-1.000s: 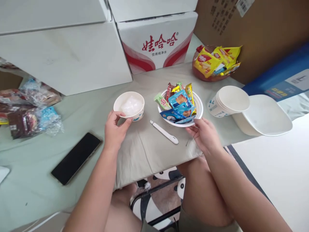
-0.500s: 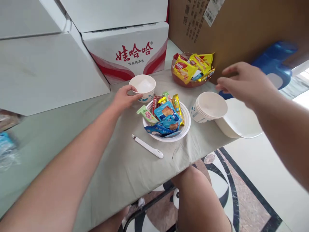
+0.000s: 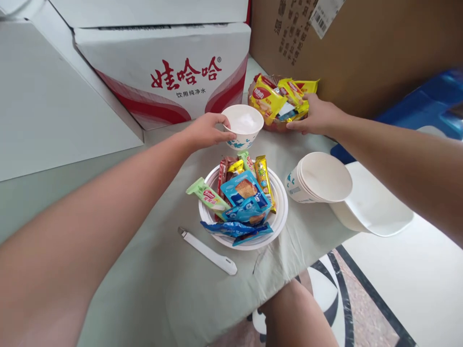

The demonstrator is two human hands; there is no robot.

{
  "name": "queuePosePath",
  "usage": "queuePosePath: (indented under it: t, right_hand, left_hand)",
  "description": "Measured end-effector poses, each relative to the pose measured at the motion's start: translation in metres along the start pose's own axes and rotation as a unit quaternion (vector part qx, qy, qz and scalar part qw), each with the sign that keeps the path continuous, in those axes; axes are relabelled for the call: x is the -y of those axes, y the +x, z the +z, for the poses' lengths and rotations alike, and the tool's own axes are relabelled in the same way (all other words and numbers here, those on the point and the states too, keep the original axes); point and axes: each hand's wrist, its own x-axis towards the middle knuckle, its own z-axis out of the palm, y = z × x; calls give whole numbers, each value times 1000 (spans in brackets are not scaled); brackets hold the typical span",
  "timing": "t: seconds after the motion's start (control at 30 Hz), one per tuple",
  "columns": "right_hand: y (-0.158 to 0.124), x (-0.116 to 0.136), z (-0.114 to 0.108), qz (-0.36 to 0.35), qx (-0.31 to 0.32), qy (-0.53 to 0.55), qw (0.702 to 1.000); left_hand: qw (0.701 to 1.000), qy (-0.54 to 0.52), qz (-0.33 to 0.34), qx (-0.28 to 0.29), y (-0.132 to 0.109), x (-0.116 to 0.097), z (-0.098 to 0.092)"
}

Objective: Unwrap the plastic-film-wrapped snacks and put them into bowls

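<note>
Head view: left hand (image 3: 212, 132) pinched the paper bowl (image 3: 244, 123) by its rim. Right hand (image 3: 316, 115) was at the right edge of the brown bowl (image 3: 273, 127); couldn't tell if it gripped rim or packets. White bowl (image 3: 281, 212) of snacks sat just nearside of the left grip. Risk: one-sided lift could tip the heaped brown bowl and spill packets; hard pinch could buckle the paper rim. Labels: yellow packet (image 3: 266, 100) apparently "nabati"; carton (image 3: 181, 108) beyond left grip, 娃哈哈®, 饮用纯净水.
</note>
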Motion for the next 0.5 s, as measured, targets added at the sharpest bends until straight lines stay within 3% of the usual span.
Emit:
queuePosePath:
  t: [0.2, 0.33, 0.43, 0.5]
  right_hand:
    - [35, 22, 10, 11, 5, -65, 998]
    - [51, 34, 14, 2, 3, -72, 997]
    - [62, 41, 20, -15, 9, -48, 999]
    - [65, 44, 25, -25, 8, 12, 1000]
  left_hand:
    - [998, -61, 8, 11, 10, 0, 11]
    - [999, -39, 30, 8, 20, -7, 20]
    - [998, -55, 17, 16, 30, -17, 30]
    - [992, -124, 7, 27, 34, -20, 33]
